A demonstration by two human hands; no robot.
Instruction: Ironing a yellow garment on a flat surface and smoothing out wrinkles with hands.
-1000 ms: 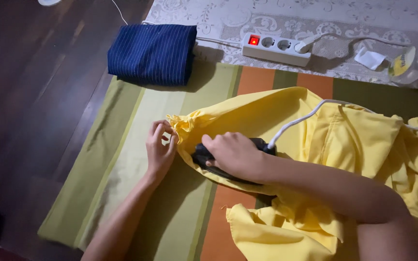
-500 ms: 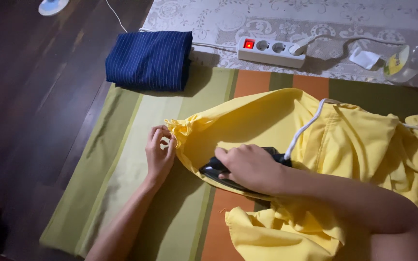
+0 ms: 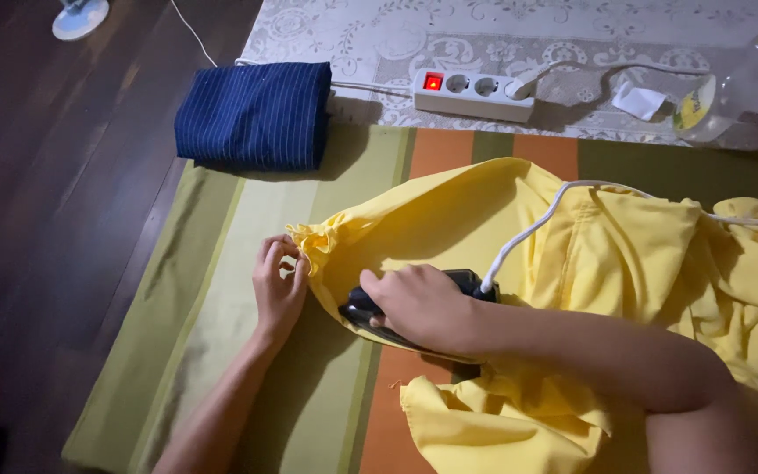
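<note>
From the head camera, looking down, the right hand is closed around the handle of a black iron, which rests flat on a yellow garment spread over a striped mat of green and orange bands on the floor. The left hand sits just beside the iron's nose, its fingers pinched together on the gathered, ruffled cuff at the end of what looks like a sleeve, holding it down against the mat. A white cord runs from the back of the iron across the cloth toward the right edge of the frame. The rest of the garment lies bunched under and beyond the right forearm. Above the mat, a folded dark blue striped cloth lies at its top left corner, and a white power strip with a lit red switch sits on a pale patterned floor covering, with a clear plastic bottle near the top right. The step in hand seems to be pressing the sleeve close to its cuff. The next stroke would call for keeping the cuff taut while guiding the iron's tip toward the gathers, with the left fingers kept clear of the hot plate.
</note>
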